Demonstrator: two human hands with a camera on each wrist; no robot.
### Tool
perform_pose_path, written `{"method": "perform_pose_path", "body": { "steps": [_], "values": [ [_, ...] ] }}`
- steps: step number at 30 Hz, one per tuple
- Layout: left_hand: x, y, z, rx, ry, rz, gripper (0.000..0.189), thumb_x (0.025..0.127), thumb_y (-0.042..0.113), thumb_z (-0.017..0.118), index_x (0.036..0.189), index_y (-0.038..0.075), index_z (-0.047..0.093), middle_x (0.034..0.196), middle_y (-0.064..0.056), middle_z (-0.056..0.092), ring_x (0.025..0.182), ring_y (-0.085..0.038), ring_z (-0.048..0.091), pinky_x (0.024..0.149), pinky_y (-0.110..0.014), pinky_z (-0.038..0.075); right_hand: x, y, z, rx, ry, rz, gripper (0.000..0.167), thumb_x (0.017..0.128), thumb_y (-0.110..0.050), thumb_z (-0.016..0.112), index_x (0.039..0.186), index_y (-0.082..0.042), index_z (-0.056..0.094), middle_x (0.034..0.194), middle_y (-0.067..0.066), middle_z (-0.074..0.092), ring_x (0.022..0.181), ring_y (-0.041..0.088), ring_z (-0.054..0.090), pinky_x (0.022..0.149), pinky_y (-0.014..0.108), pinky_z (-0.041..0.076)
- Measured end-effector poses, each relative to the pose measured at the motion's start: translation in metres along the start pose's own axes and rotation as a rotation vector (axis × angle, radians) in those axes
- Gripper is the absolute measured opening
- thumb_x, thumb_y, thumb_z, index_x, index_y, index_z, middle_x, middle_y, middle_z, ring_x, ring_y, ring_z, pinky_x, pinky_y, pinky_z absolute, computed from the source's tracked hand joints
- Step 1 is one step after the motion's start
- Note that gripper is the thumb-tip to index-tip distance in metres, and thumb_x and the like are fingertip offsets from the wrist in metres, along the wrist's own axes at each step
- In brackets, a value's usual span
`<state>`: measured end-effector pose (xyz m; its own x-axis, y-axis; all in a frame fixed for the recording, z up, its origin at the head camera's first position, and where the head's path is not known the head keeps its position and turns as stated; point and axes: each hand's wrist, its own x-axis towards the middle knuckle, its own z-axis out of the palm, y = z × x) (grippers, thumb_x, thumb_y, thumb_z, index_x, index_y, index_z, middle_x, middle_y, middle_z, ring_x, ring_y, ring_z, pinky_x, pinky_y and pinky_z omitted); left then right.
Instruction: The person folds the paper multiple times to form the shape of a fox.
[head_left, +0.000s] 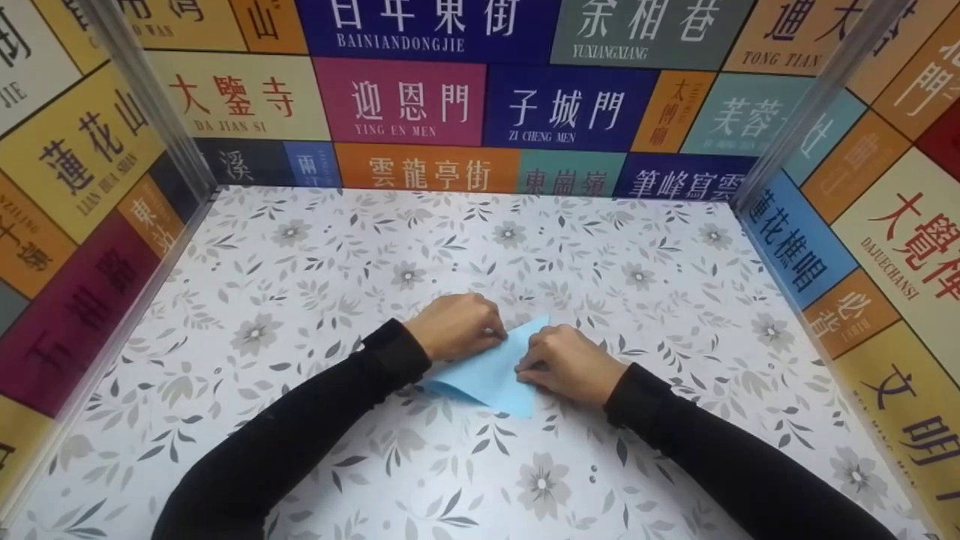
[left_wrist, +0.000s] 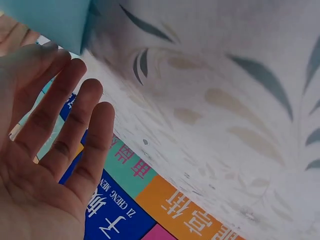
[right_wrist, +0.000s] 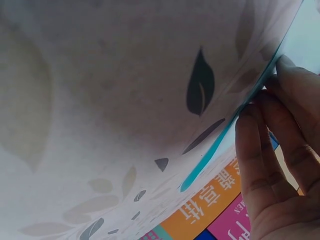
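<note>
A light blue sheet of paper (head_left: 487,379), folded over with its near left edge slightly raised, lies between both hands. At its upper left edge, the left hand (head_left: 459,328) pinches the paper with thumb and forefinger. In the left wrist view, that hand's other fingers (left_wrist: 95,135) extend loosely beside the paper (left_wrist: 55,20). The right hand (head_left: 574,365) holds the paper's right edge between thumb and fingertips. Seen from the right wrist, the paper (right_wrist: 205,162) shows as a thin, edge-on strip running up to the right hand (right_wrist: 280,145).
The tabletop (head_left: 315,450) has a white covering with grey flowers and leaves. Colourful panels with Chinese place names (head_left: 405,101) stand at the back and on both sides. Clear strips (head_left: 161,112) run along the corners.
</note>
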<state>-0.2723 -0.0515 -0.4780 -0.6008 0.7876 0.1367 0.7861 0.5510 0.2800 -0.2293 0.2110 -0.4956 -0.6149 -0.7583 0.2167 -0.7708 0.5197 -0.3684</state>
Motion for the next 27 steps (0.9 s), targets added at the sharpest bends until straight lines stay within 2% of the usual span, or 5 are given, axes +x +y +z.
{"method": "perform_pose_path", "body": {
  "steps": [5,17,27],
  "values": [
    [0.0031,-0.0048,0.0003,0.064,-0.024,0.018,0.015,0.107,0.023,0.085,0.119,0.017,0.093,0.115,-0.006,0.088,0.107,-0.030,0.084,0.095,-0.047,0.072,0.0015,-0.0006,-0.0005,0.000,-0.011,0.015,0.011,0.095,-0.015,0.097,0.105,-0.012,0.094,0.094,0.004,0.085,0.087,0.024,0.081,0.084,0.040,0.068],
    [0.0039,-0.0060,0.0005,0.085,-0.031,0.053,0.014,0.107,0.023,0.085,0.119,0.021,0.093,0.117,-0.003,0.087,0.108,-0.029,0.082,0.093,-0.047,0.072,0.0024,-0.0020,-0.0021,-0.049,-0.013,0.015,0.012,0.093,-0.016,0.098,0.104,-0.013,0.094,0.094,0.004,0.086,0.090,0.025,0.080,0.083,0.039,0.067],
    [0.0025,-0.0042,-0.0027,0.111,-0.037,0.046,0.013,0.109,0.026,0.083,0.113,0.019,0.094,0.118,-0.002,0.088,0.107,-0.027,0.085,0.091,-0.044,0.073,0.0024,-0.0002,-0.0017,-0.047,0.005,0.011,0.011,0.092,-0.014,0.099,0.102,-0.013,0.094,0.092,0.003,0.086,0.086,0.024,0.079,0.079,0.036,0.067]
  ]
}}
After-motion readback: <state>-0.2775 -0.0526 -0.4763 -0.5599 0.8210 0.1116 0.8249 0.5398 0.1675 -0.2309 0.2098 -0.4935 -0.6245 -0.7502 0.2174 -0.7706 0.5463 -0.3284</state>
